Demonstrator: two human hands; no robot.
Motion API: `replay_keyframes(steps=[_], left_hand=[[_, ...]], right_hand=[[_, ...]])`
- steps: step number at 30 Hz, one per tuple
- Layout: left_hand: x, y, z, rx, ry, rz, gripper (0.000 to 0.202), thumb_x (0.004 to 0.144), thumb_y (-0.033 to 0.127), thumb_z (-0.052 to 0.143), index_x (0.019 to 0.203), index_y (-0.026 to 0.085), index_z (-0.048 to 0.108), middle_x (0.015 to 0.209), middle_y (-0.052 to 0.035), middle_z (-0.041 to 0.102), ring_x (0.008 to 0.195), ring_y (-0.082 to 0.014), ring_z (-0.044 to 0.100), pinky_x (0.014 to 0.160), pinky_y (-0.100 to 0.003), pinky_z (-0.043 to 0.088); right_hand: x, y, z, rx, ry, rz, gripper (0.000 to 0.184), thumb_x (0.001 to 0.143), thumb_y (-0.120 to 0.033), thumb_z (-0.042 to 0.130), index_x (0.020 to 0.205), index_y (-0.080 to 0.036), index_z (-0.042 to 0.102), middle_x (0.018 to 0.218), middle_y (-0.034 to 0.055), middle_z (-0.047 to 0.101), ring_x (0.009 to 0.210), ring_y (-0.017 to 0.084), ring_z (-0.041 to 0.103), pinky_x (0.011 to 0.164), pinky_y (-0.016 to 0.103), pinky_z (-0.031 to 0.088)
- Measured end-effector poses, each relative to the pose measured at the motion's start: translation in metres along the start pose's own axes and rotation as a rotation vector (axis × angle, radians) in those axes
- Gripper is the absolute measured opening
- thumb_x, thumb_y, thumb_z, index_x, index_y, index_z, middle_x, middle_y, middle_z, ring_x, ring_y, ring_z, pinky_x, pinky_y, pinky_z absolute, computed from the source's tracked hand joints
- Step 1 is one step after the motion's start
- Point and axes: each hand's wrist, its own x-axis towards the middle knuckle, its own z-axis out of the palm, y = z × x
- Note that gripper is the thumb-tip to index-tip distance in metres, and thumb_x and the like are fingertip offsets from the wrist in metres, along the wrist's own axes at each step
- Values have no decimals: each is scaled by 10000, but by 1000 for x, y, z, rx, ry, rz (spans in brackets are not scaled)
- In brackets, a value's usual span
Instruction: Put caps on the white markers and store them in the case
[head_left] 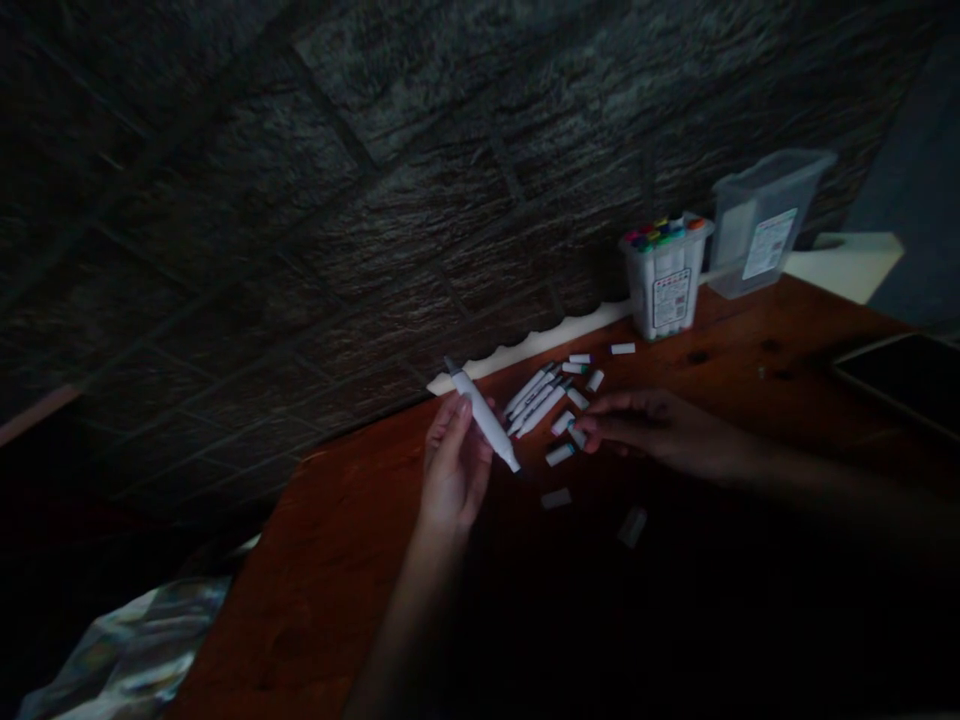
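Left hand [450, 470]: It is holding a white marker pen [485, 418], tilted, above the wooden table [341, 530].
Right hand [664, 430]: It is touching a small white cap [577, 435] with its fingertips; I can't tell if it is pinching it.
Loose markers [538, 403]: They are lying side by side, between the hands.
Other caps [559, 456]: They are lying scattered near the right hand.
Marker tub [670, 295]: It is standing by the wall [375, 210], beside a second clear tub [769, 245].

Nothing can be read: labels [671, 298] on both plastic tubs [642, 292] near two o'clock and print [528, 410] on markers [541, 405] near four o'clock blur.
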Motion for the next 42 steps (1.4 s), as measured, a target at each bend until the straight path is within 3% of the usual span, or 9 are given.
replay_keyframes(steps=[7,11,15,19,22,28,36,39,42], left_hand=[[15,-1,-11,-73,35,-10,263,709,300,794,930,202,692,809,32,717,659,-82,664,633,-195,538],[20,-2,-15,-79,52,-31,269,728,305,774,957,206,674,808,28,717,644,-87,662,587,-189,520],[21,-3,-17,-89,44,-12,278,732,312,772,968,214,662,805,46,707,649,-71,657,642,-189,526],[22,-2,-18,-96,46,3,278,724,307,778,957,215,657,811,48,706,650,-66,657,664,-190,524],[21,-2,-18,-110,47,2,278,724,310,777,956,213,658,808,50,703,650,-65,656,653,-184,518],[19,-1,-15,-151,62,-7,257,711,272,784,932,207,668,793,35,704,631,-82,654,608,-188,519],[17,0,-14,-174,59,-10,217,724,246,774,911,198,675,817,26,718,624,-91,659,577,-193,526],[19,-1,-14,-189,71,-1,199,737,231,761,911,180,680,783,16,716,612,-94,659,568,-186,523],[21,-1,-16,-205,118,9,180,758,207,742,926,173,688,799,8,723,643,-89,673,635,-185,537]], right_hand=[[8,12,-9,-160,122,-52,272,853,-443,594,990,-230,695,995,34,710,929,197,639,849,372,486],[8,18,-12,-364,144,-175,248,890,-385,547,1027,-231,685,1030,47,708,939,202,645,879,383,487],[19,17,-3,-546,41,-314,247,915,-280,504,1096,-235,664,1060,47,699,947,183,643,867,344,488],[56,6,13,-825,-21,-408,269,881,-161,506,1093,-191,669,1129,93,667,1055,212,596,955,354,420],[90,-6,19,-1034,-79,-321,305,872,-95,459,1073,-171,675,1122,115,665,1046,223,590,924,338,397],[129,-24,14,-1138,-204,-144,177,815,-108,552,772,-162,715,785,79,707,783,185,618,733,298,400],[143,-27,11,-1225,-304,-82,122,763,-103,630,658,-134,684,676,64,676,656,156,593,653,287,386],[136,-38,7,-1250,-302,-125,70,766,-104,637,755,-131,701,811,89,699,759,187,618,689,294,397],[107,-49,-1,-1209,-237,-281,142,834,-153,590,924,-152,700,952,100,699,870,205,625,751,303,415]])
